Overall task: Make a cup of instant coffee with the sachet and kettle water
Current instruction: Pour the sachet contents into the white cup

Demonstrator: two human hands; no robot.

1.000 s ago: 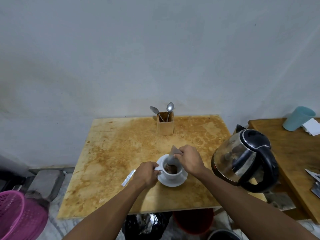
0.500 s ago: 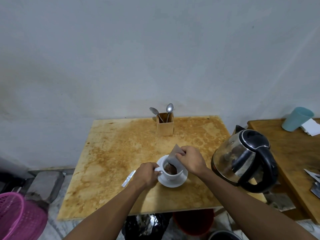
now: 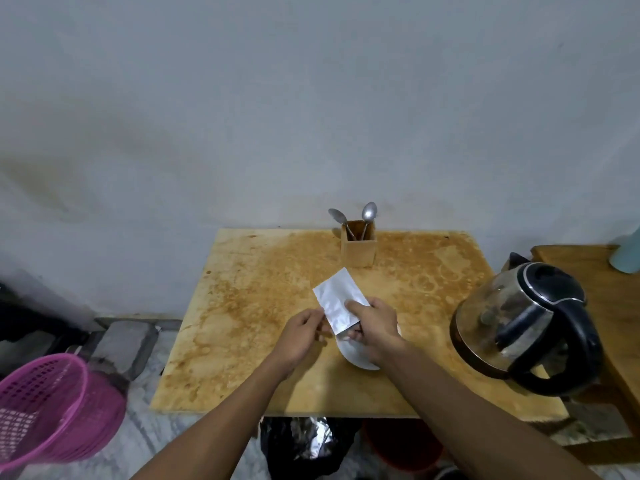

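Note:
A silvery sachet (image 3: 337, 301) stands tilted above the middle of the stained wooden table (image 3: 249, 306). My right hand (image 3: 375, 325) grips its lower right part, thumb on its face. My left hand (image 3: 303, 332) pinches its lower left edge. Both hands hide the white cup; only part of the white saucer (image 3: 356, 356) shows under my right hand. The glass kettle (image 3: 523, 327) with a black handle and lid stands at the table's right edge.
A wooden holder (image 3: 358, 249) with two metal spoons stands at the table's back edge. A pink basket (image 3: 52, 407) sits on the floor at left. A second wooden table (image 3: 588, 271) with a teal cup (image 3: 628, 252) lies to the right. Dark bags lie under the table.
My right hand lifted the sachet from its tipped position over the cup. My left hand left the cup handle and took the sachet's edge. The view shifted left.

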